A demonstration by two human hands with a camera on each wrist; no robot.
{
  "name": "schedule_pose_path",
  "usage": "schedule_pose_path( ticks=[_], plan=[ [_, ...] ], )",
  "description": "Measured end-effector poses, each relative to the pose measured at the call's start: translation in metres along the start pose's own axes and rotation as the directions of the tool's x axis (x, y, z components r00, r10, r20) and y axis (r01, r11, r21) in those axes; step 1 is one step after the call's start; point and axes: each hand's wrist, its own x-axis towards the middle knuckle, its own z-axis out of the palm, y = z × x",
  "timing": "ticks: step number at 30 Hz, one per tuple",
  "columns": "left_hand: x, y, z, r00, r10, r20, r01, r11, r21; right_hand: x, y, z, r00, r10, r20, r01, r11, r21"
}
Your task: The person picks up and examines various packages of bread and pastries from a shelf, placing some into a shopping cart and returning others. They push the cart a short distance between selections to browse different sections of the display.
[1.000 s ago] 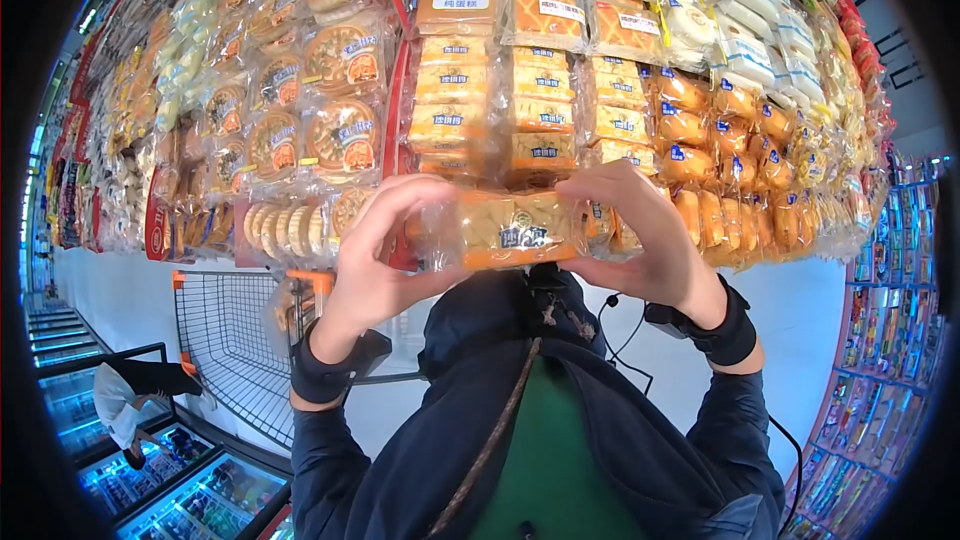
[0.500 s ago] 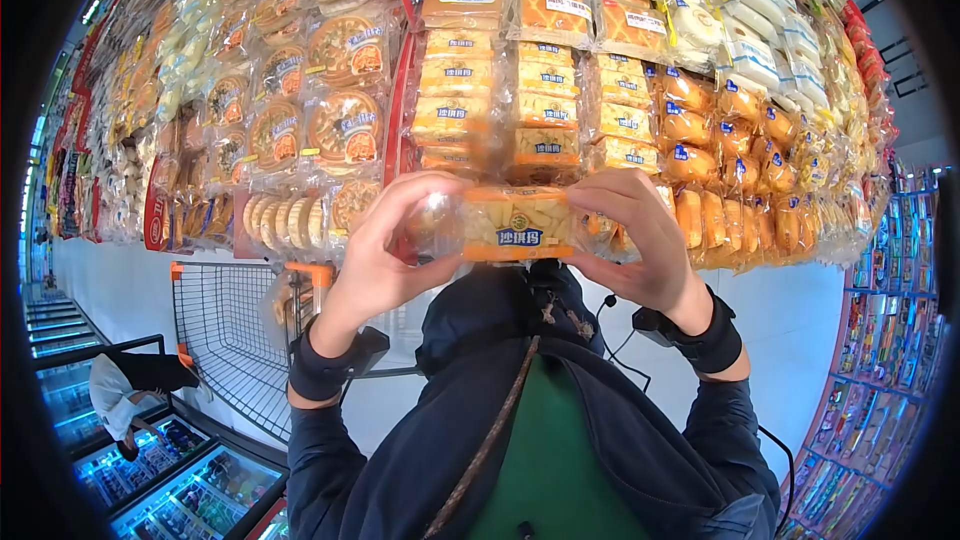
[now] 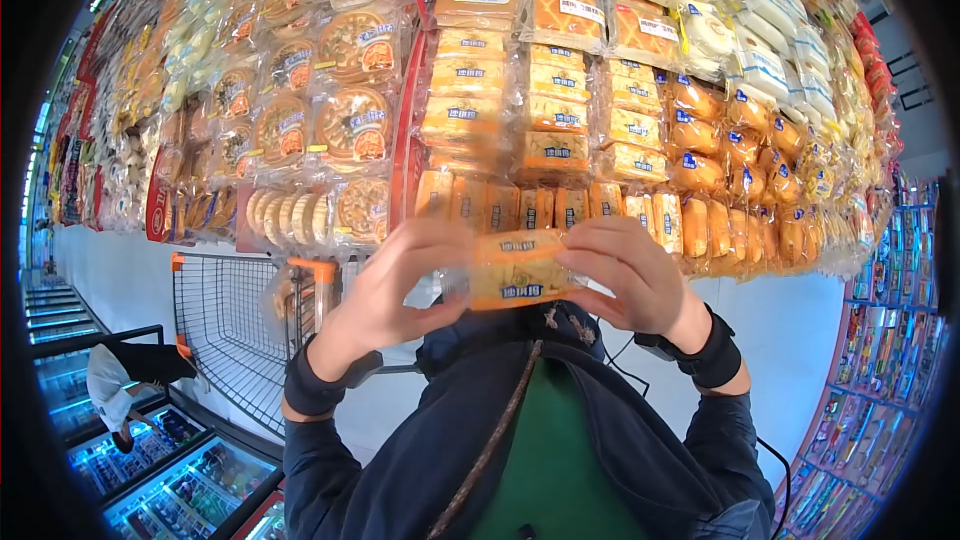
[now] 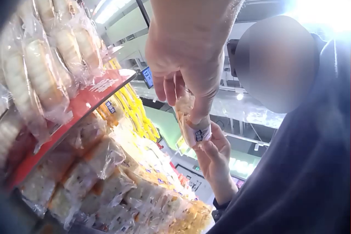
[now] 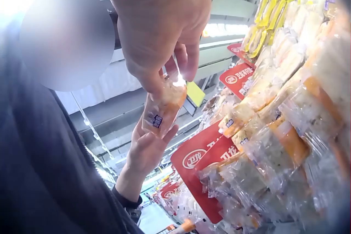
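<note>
A clear-wrapped sachima pack [image 3: 520, 285], pale yellow with orange bands and blue lettering, is held in front of the chest. My left hand [image 3: 408, 285] grips its left end between fingers and thumb, a little blurred. On the opposite end, my right hand [image 3: 640, 275] pinches the wrapper, fingers above and thumb below. Both wrist views show the pack [image 4: 198, 134] between the two hands. Two lettered faces are turned up toward the head view. Just beyond it stands a row of upright sachima packs [image 3: 535, 208], with more stacked in columns [image 3: 555, 115] behind.
Round flat pastries in bags [image 3: 352, 125] fill the display left of a red divider [image 3: 408, 130]. Wrapped bread rolls [image 3: 700, 130] lie to the right. A wire shopping cart [image 3: 235, 325] stands at left below the display, and a person [image 3: 125, 380] is farther off beside glass-topped cases.
Both hands have drawn the sachima pack down toward the body and tipped it, so a second lettered face shows. The upright row behind has come into fuller view.
</note>
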Motion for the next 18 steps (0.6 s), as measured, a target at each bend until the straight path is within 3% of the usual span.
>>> schedule_pose_path(
  ticks=[4,10,13,18],
  plan=[
    [-0.011,0.001,0.001,0.999,0.001,0.036,-0.002,1.000,0.026,-0.002,-0.002,0.005,0.997,-0.039,0.064,0.040,0.999,-0.014],
    [-0.016,0.001,0.004,0.999,-0.041,0.012,0.040,0.998,0.055,0.012,-0.008,0.014,0.978,0.073,0.194,-0.060,0.996,-0.070],
    [-0.016,0.002,0.004,0.981,-0.153,-0.116,0.173,0.967,0.189,0.023,-0.008,0.017,0.979,0.147,0.139,-0.131,0.984,-0.118],
    [-0.014,-0.006,-0.007,0.958,-0.101,-0.270,0.169,0.956,0.241,0.049,0.005,0.029,0.956,0.243,0.166,-0.196,0.946,-0.257]
  ],
)
